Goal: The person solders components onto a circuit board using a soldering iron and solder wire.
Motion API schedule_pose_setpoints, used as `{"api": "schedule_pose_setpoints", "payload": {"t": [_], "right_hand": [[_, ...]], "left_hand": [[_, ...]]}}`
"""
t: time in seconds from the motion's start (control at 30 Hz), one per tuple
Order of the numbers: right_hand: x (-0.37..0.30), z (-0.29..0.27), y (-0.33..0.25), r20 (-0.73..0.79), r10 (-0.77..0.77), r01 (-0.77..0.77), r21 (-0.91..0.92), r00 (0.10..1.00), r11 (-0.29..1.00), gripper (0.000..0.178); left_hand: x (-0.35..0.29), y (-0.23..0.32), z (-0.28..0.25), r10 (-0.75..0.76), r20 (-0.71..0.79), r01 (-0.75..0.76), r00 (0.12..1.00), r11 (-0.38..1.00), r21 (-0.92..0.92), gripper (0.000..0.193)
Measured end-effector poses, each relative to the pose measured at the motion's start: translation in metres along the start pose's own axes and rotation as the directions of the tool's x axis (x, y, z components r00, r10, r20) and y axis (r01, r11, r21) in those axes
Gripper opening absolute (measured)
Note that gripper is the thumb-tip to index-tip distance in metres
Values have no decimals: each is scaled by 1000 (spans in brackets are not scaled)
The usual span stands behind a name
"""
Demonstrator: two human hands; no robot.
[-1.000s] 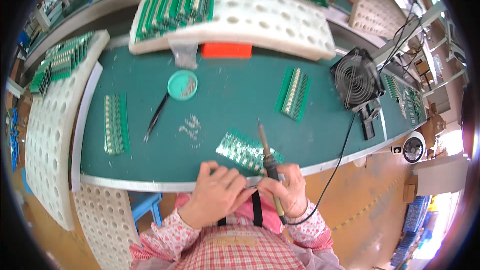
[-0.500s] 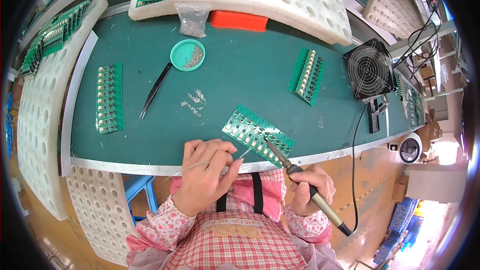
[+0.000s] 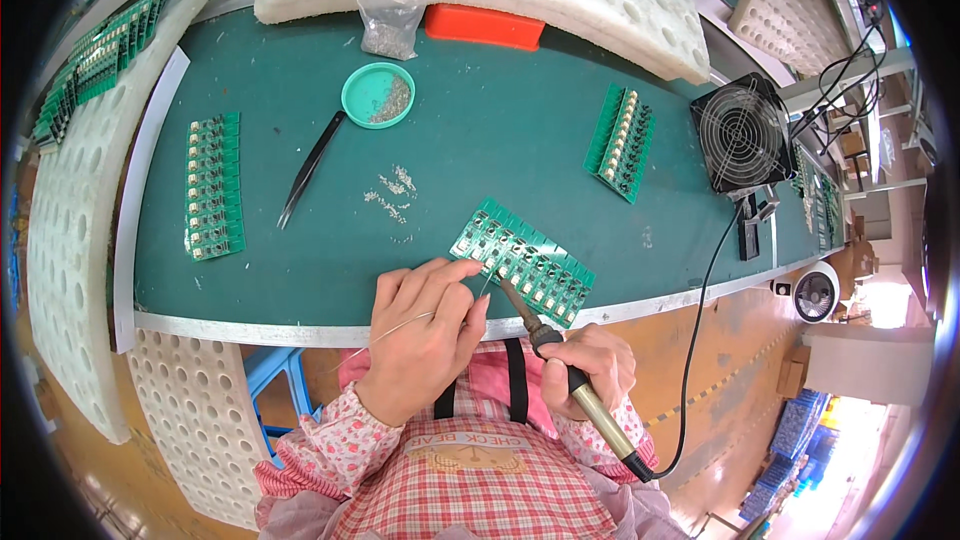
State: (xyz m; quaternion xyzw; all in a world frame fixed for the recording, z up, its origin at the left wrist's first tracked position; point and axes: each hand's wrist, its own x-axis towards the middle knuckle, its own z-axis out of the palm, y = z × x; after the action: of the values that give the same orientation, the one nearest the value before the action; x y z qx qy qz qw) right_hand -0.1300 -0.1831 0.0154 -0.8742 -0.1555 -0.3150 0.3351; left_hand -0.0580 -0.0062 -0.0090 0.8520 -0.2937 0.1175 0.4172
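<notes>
A green circuit board panel [image 3: 528, 265] lies slanted near the front edge of the workbench, with rows of small white and dark parts on it. My right hand [image 3: 590, 365] is wrapped round a soldering iron [image 3: 590, 405], whose tip reaches the board's near left half. Pinched in my left hand [image 3: 420, 325] is a thin solder wire [image 3: 397, 327]; it trails back over the hand, and its front end is beside the iron's tip. My left index fingertip is close to the board's left corner; whether it touches I cannot tell.
Black tweezers [image 3: 312, 170] rest against a turquoise dish [image 3: 347, 92] of tiny parts, with loose parts [image 3: 392, 195] nearby. More panels lie left [image 3: 214, 185] and right [image 3: 620, 143]. A black fan [image 3: 742, 133] stands right; behind are a clear bag [image 3: 388, 25], red box [image 3: 484, 26] and foam rack [image 3: 600, 0].
The iron's tip has moved left along the board, and my right hand has shifted left with it. My left hand has moved slightly up and right, bringing the solder wire nearer the tip.
</notes>
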Motion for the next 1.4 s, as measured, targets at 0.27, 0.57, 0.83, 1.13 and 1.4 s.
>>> {"api": "schedule_pose_setpoints", "payload": {"t": [0.27, 0.57, 0.83, 1.13, 1.4], "right_hand": [[-1, 4, 3, 3, 0, 0, 6, 1000, 1000, 17], [1, 2, 3, 61, -82, 85, -44, 995, 995, 23], [1, 3, 4, 90, -127, 133, -66, 988, 989, 26], [0, 2, 2, 88, -91, 95, -45, 992, 994, 24], [-14, -29, 11, 93, 202, -176, -227, 975, 958, 39]], "left_hand": [[-1, -1, 2, 7, -1, -7, 1000, 999, 31, 20], [-2, -1, 3, 16, 2, -16, 1000, 999, 44, 20], [-1, -1, 3, 19, 2, -19, 1000, 999, 41, 20], [-2, -4, 1, 30, 17, -31, 999, 998, 62, 18], [-1, -2, -1, 15, 12, -16, 1000, 1000, 8, 19]]}}
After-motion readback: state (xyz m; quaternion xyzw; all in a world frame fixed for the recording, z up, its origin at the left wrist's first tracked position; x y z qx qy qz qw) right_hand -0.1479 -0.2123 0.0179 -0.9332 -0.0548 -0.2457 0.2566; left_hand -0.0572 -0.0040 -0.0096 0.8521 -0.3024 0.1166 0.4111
